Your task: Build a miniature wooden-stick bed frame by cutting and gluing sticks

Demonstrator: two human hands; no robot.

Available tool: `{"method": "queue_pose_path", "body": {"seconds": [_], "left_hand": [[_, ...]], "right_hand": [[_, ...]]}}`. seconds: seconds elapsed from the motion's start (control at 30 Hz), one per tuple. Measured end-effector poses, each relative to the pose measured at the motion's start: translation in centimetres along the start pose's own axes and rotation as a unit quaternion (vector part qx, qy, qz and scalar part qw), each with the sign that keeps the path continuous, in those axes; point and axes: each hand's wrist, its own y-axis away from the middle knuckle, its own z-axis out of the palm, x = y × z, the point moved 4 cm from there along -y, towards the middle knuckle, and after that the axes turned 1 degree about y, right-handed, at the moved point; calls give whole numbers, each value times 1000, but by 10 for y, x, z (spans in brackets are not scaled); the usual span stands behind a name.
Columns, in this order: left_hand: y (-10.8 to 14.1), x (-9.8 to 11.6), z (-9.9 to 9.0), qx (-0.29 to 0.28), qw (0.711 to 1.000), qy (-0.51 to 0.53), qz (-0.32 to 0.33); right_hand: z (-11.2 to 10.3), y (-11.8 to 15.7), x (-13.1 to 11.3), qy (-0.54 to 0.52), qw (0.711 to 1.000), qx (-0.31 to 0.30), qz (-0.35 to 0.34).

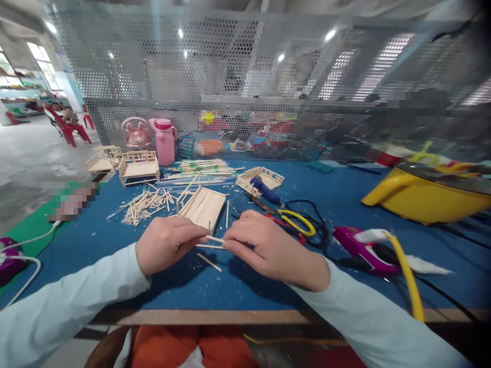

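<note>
Thin wooden sticks stretch between my two hands, low over the blue table. My left hand is closed, its fingertips pinching the sticks' left end. On the other side my right hand pinches the right end. Just behind them lies a small flat platform of wooden sticks, with thin posts at its left edge. A loose stick rests on the table below my fingers, and another stick lies beside the platform. A pile of short sticks is at the left.
Small stick-built beds stand at the back left near a pink bottle. Blue-handled tool, yellow-handled pliers and a purple glue gun lie rightward. A yellow pan stands far right. Perforated metal mesh rises behind.
</note>
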Motion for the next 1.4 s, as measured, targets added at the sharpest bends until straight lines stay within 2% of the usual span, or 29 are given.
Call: {"method": "queue_pose_path", "body": {"seconds": [0.1,0.17,0.23,0.27,0.3,0.33,0.4,0.47,0.57,0.63,0.83,0.93,1.1,1.4], "left_hand": [[-7,-9,-5,49,999,4,4],[-5,-25,-13,158,985,34,-59],[3,-50,-21,293,935,99,-175],[8,-63,-21,334,900,146,-238],[10,-75,-18,332,877,195,-288],[10,-85,-13,300,863,240,-328],[8,-95,-1,197,845,328,-374],[6,-94,9,113,825,399,-383],[3,-85,17,58,805,461,-369],[3,-82,20,50,799,476,-363],[6,-91,25,83,771,499,-387],[6,-89,26,80,762,511,-389],[4,-82,25,82,765,517,-376],[-4,-77,24,100,793,482,-359]], "right_hand": [[-1,-11,3,22,998,53,-14],[3,-16,9,21,996,91,-4],[8,-18,16,11,990,138,21],[11,-18,18,7,987,158,36],[15,-18,20,4,984,174,50],[19,-17,21,4,981,183,62],[27,-17,21,9,978,191,78],[31,-17,21,14,977,195,90],[33,-18,20,15,974,201,107],[33,-20,20,13,973,200,111],[36,-23,20,14,977,181,110],[37,-24,20,15,978,178,107],[38,-25,19,7,979,166,115],[41,-24,24,-8,975,166,144]]}}
